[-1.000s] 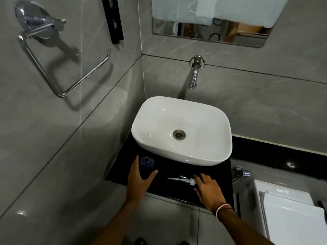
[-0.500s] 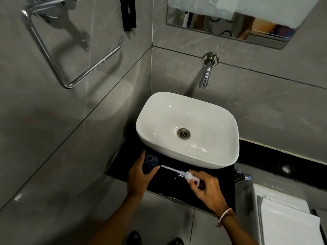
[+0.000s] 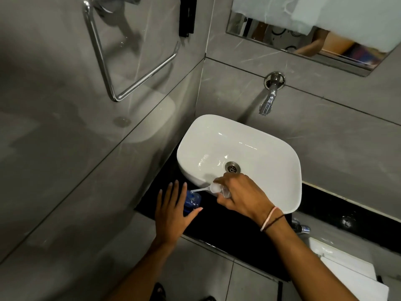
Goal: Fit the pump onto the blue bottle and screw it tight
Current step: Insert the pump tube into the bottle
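Observation:
The blue bottle (image 3: 192,200) stands upright on the black counter (image 3: 227,227), left of the basin's front edge. My left hand (image 3: 173,210) cups its left side, fingers spread and thumb curled under its near side. My right hand (image 3: 240,195) grips the white pump (image 3: 214,189) by its head, held above the counter to the right of the bottle. The pump's thin dip tube slants down to the left, its tip at the bottle's open mouth. The pump's collar is clear of the bottle's neck.
A white basin (image 3: 271,148) sits on the counter just behind the hands, under a chrome wall tap (image 3: 269,98). A chrome towel ring (image 3: 121,61) hangs on the left wall. A small chrome valve (image 3: 301,228) and a white toilet cistern (image 3: 347,270) are at the lower right.
My right hand picked the pump up off the counter and carried it left and upward, bringing the tube's tip to the bottle's mouth. My left hand stayed against the bottle.

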`<state>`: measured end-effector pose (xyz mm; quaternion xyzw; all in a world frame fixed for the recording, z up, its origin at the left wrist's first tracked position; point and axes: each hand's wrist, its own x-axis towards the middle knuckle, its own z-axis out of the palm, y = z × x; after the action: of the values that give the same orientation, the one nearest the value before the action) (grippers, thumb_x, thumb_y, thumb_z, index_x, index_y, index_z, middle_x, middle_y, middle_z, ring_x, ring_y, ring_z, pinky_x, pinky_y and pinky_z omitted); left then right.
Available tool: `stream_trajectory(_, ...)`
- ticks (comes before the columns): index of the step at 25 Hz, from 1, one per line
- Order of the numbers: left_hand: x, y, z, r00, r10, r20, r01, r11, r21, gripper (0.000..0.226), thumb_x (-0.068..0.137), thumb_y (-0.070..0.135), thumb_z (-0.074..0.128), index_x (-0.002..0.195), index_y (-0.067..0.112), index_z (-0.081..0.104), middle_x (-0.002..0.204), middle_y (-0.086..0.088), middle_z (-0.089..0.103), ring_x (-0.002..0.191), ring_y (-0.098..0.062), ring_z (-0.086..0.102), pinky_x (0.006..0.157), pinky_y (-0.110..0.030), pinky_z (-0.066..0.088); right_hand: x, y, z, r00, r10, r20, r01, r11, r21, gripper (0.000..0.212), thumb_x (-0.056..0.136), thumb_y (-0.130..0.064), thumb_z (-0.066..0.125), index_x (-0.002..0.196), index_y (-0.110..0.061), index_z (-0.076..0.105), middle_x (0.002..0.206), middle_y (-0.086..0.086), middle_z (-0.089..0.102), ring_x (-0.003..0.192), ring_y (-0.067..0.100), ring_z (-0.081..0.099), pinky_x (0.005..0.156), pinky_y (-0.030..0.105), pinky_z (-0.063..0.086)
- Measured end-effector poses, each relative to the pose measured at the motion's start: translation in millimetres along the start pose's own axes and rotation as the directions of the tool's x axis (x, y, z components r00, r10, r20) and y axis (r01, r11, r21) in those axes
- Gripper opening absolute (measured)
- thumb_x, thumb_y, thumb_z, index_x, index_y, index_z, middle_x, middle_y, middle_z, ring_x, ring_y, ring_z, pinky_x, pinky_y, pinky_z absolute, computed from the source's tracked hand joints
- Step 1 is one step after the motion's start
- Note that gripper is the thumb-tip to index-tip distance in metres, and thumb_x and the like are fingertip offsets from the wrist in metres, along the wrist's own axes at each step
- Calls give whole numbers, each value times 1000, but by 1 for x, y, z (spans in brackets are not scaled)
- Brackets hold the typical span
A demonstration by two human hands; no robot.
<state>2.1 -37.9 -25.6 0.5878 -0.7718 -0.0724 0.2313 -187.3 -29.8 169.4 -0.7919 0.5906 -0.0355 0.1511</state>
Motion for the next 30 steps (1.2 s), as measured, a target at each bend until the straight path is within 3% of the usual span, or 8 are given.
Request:
stream_trajectory(4, -1, -3, -2, 1000, -1, 26, 1, 1000, -29, 91, 82, 73, 54, 148, 11, 42, 150, -16, 49, 139, -33, 46, 111, -56, 40, 7, -3, -10, 999, -37, 7, 38, 999, -32, 6, 77, -12, 56, 73, -11, 61, 65, -9, 40, 65, 24, 52, 59, 36, 50)
stream_trajectory(10, 1, -1, -6, 999, 14, 51, -14, 1000, -8, 86, 84, 72, 50, 146, 12, 46, 148, -15, 52, 137, -33, 47, 111, -55, 40, 17, -14, -11, 988, -69, 137, 86, 988, -128, 13, 72, -14, 49, 64, -19, 42, 75, 5, 61, 68, 29, 52, 73, 44, 54)
stream_trajectory(14, 2, -1, -5, 998, 13, 61, -12, 1000, -18, 84, 87, 73, 42, 145, 13, 49, 147, -16, 53, 137, -34, 48, 109, -56, 42, 42, -28, 9, 979, -71, 194, 124, 952, -281, 14, 79, -15, 61, 90, -9, 66, 95, 16, 71, 86, 39, 69, 66, 33, 50)
stream_trajectory(18, 4, -3, -3, 997, 14, 72, -11, 999, -38, 82, 91, 72, 29, 136, 10, 58, 146, -19, 53, 135, -37, 49, 106, -60, 44, 60, -44, 41, 972, -67, 224, 155, 903, -401, 31, 86, -17, 65, 117, -11, 64, 114, 13, 70, 104, 36, 68, 72, 38, 52)
stream_trajectory(20, 5, -5, -2, 997, 18, 70, -15, 999, -36, 78, 87, 68, 38, 135, 10, 59, 146, -20, 53, 135, -38, 49, 105, -61, 44, 59, -40, 53, 980, -74, 187, 133, 935, -330, 41, 85, -14, 67, 124, -9, 57, 122, 14, 66, 108, 37, 66, 76, 41, 56)
stream_trajectory(24, 3, -6, -2, 997, 12, 74, -11, 1000, -18, 79, 86, 71, 43, 141, 15, 53, 147, -19, 52, 136, -35, 48, 107, -58, 43, 51, -9, 65, 993, 63, 97, -68, 997, 48, 70, 80, -9, 75, 144, -20, 48, 128, 8, 62, 119, 29, 60, 92, 42, 56)
stream_trajectory(27, 3, -7, -3, 999, 6, 54, -4, 1000, -29, 79, 85, 72, 46, 139, 14, 56, 145, -19, 53, 135, -35, 50, 106, -58, 45, 47, -2, 76, 997, 58, 48, -72, 925, 373, 57, 81, 4, 73, 132, -19, 63, 128, 0, 71, 120, 15, 65, 104, 35, 54)
stream_trajectory(30, 3, -7, -4, 999, 4, 39, -3, 1000, -28, 78, 85, 71, 46, 136, 14, 59, 144, -20, 55, 134, -35, 51, 105, -58, 45, 49, -6, 90, 993, 86, -76, -46, 908, 415, 40, 83, -7, 78, 119, -21, 69, 105, -1, 78, 100, 13, 72, 92, 35, 59)
